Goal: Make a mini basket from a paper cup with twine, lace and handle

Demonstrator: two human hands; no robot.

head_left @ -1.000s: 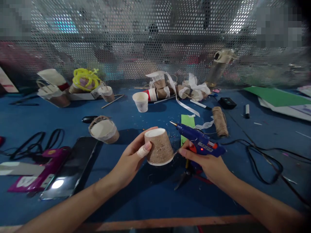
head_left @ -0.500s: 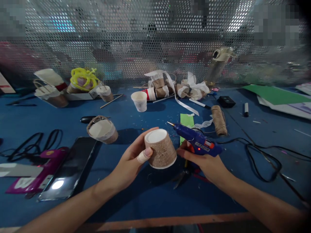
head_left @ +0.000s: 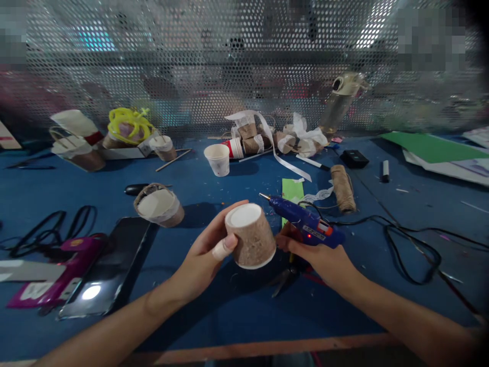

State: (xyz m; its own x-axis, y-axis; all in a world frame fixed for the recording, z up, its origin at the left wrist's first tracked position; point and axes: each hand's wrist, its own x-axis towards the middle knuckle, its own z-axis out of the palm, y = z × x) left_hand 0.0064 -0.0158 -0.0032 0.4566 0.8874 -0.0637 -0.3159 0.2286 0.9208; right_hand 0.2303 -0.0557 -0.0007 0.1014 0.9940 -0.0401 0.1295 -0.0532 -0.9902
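Note:
A paper cup (head_left: 255,240) wrapped in brown twine is upside down in my left hand (head_left: 210,239), its white base facing up and its rim down. My left thumb, with a bandage on it, presses the cup's side while the fingers go behind. My right hand (head_left: 309,255) grips a blue hot glue gun (head_left: 305,220) with a small red light lit. Its metal nozzle points left, above and close to the cup's base, apart from it. Beneath my right hand lies a pair of pliers (head_left: 283,281), partly hidden.
A lace-trimmed cup basket (head_left: 161,205), a phone (head_left: 107,267) and a purple glue gun (head_left: 63,272) lie left. Behind stand a white paper cup (head_left: 218,160) and decorated small cups. A twine roll (head_left: 343,188) and black cable (head_left: 393,255) are right. Perforated metal (head_left: 191,81) closes the back.
The view has shifted slightly. Both hands keep their holds, and the cup and glue gun stay nearly in the same place relative to each other.

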